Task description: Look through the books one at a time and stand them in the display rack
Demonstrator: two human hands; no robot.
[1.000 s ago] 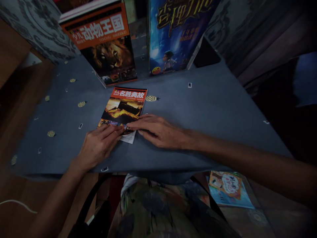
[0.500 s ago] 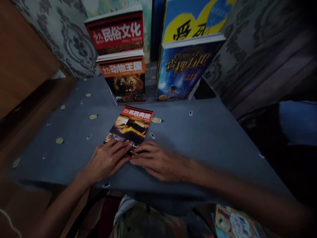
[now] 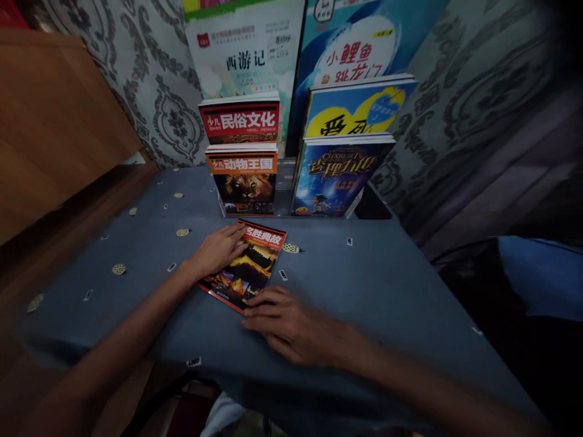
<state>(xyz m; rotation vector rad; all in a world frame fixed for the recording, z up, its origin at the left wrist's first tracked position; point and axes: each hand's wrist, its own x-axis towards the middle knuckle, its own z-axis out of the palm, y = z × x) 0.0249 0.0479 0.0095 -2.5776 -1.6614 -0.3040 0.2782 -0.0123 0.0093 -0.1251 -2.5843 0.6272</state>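
A thin book (image 3: pixel 255 258) with a red title band and a Great Wall picture lies closed and slanted on the tablecloth. Across its upper left part rests my left hand (image 3: pixel 219 249), fingers stretched out flat toward the top edge and covering part of the title. My right hand (image 3: pixel 286 321) lies at the lower right corner, its fingers extended and the fingertips touching that corner. Neither hand is wrapped round the book, which stays flat on the table.
Upright books stand in a rack behind: an orange lion book (image 3: pixel 248 182), a red book (image 3: pixel 241 121), a dark blue book (image 3: pixel 334 173), a yellow-and-blue one (image 3: pixel 355 112) and taller ones. A black flat object (image 3: pixel 372 205) lies right of them. The blue tablecloth (image 3: pixel 364 285) has pineapple prints.
My left hand has moved from the book's lower edge up to its top left. My right hand stays near the lower right corner. The view has tilted up, showing more of the rear books.
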